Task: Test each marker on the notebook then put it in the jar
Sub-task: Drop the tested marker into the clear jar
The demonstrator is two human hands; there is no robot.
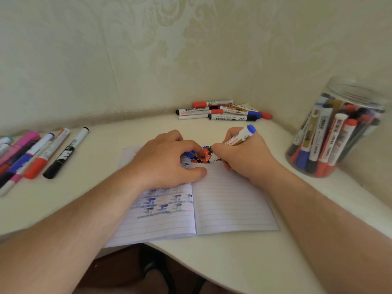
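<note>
White worktop (244, 262) in a wallpapered corner: right hand (244, 158) grips a light, rigid, slick marker (239, 137) mid-barrel, tip on the notebook (229, 206) at frame centre, left hand (167, 162) pinches its blue cap (189, 154), jar (337, 128) at right.

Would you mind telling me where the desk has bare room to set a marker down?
Bare desk shows between the left marker row and the notebook, and behind the notebook before the back pile. A strip runs between notebook and jar. The notebook's top is crowded by both hands.
</note>
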